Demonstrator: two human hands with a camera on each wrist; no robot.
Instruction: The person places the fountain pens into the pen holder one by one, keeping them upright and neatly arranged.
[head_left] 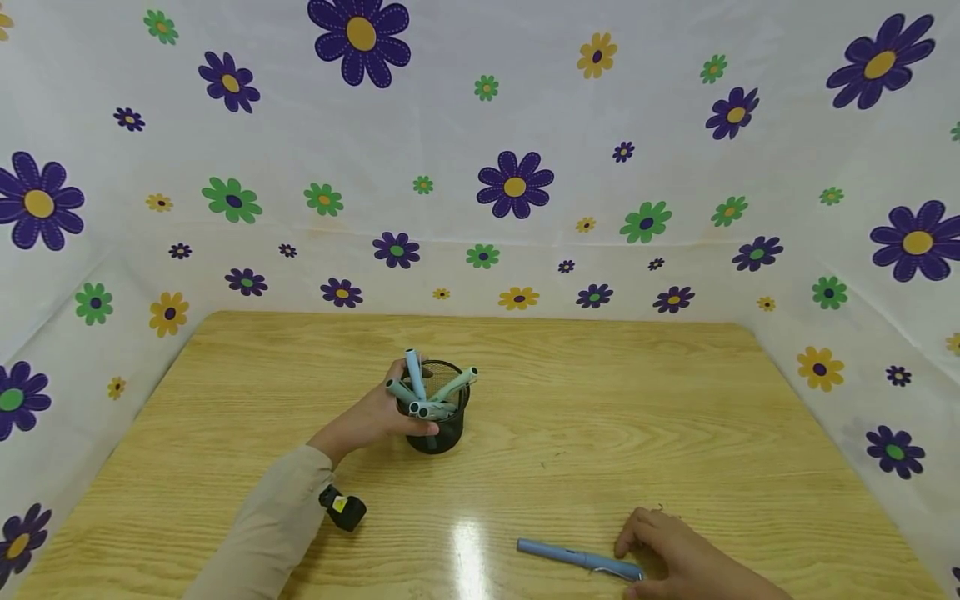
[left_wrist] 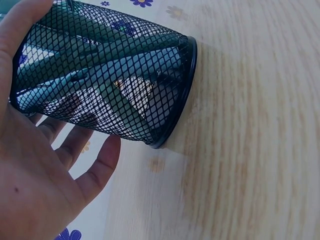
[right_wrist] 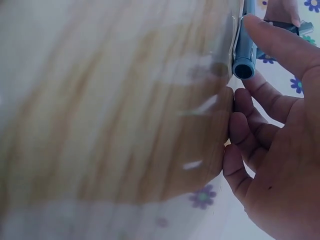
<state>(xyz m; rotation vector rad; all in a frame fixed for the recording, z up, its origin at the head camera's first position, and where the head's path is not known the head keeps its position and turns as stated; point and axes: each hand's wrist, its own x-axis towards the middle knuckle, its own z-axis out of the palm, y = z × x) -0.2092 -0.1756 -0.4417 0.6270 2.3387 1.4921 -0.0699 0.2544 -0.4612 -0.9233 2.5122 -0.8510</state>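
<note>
My left hand [head_left: 378, 417] grips a black mesh pen holder [head_left: 442, 437], thumb on the near side and fingers around the far side. Several light blue and green pens [head_left: 415, 375] stick out of its top at different angles. Through the mesh [left_wrist: 100, 65] in the left wrist view, their lower ends show. At the front right, a blue pen [head_left: 558, 553] with a wire clip lies on the table. My right hand [head_left: 686, 558] is at its clip end, bent fingers and thumb on either side. The right wrist view shows the thumb beside the pen [right_wrist: 244, 50]; firm contact cannot be made out.
A black wrist camera [head_left: 345, 508] sits at the left sleeve cuff. The wooden table [head_left: 600, 400] meets white cloth walls [head_left: 450, 142] printed with flowers at the back and both sides. Light glares off the table's front middle.
</note>
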